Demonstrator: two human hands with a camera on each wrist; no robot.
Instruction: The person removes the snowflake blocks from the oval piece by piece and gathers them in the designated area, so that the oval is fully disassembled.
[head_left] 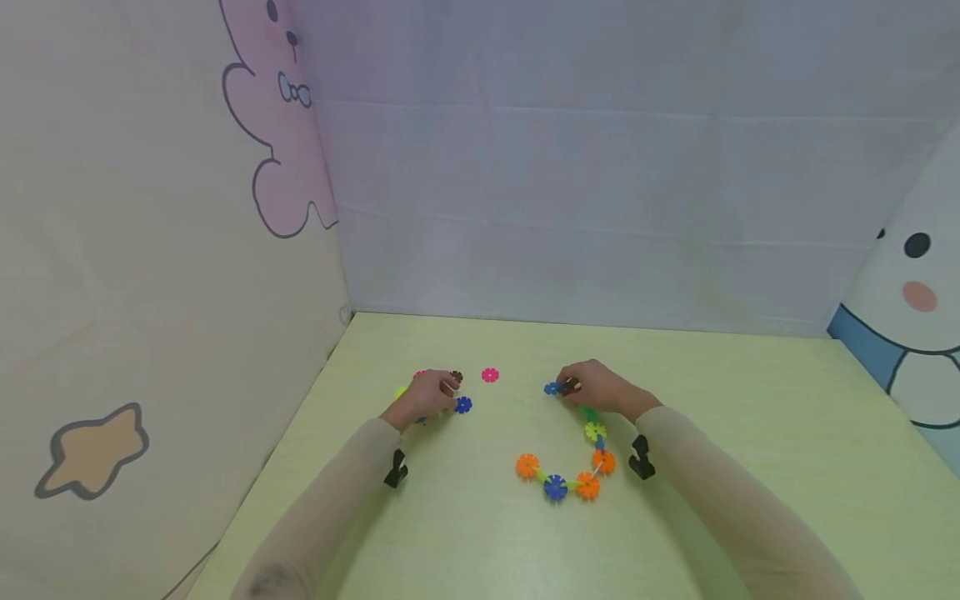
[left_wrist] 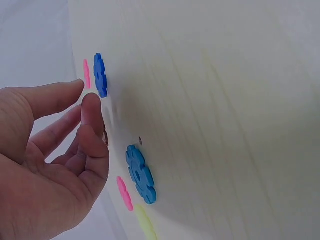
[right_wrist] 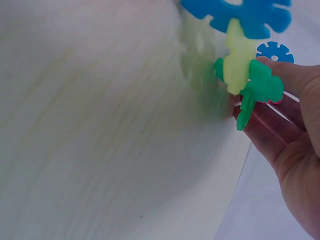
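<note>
My left hand (head_left: 429, 393) rests on the pale green table (head_left: 465, 533) at the left, fingers loosely spread (left_wrist: 92, 117) and holding nothing. Its fingertips reach a small brown piece (head_left: 456, 377). A blue flower piece (head_left: 463, 405) (left_wrist: 140, 172) lies just beside them. My right hand (head_left: 600, 390) (right_wrist: 290, 150) grips the far end of a chain of flower pieces (head_left: 587, 486), with a red piece (head_left: 572, 385) at its fingertips and the green piece (right_wrist: 257, 87) against its fingers. A blue piece (head_left: 552, 388) (right_wrist: 272, 50) lies just past that hand.
A loose pink piece (head_left: 490, 375) lies between the hands. More pink (left_wrist: 124, 192) and yellow (left_wrist: 145, 222) pieces lie by the left hand. Fabric walls (head_left: 600, 167) close the table at back and left. The chain curves toward the front with orange and blue pieces.
</note>
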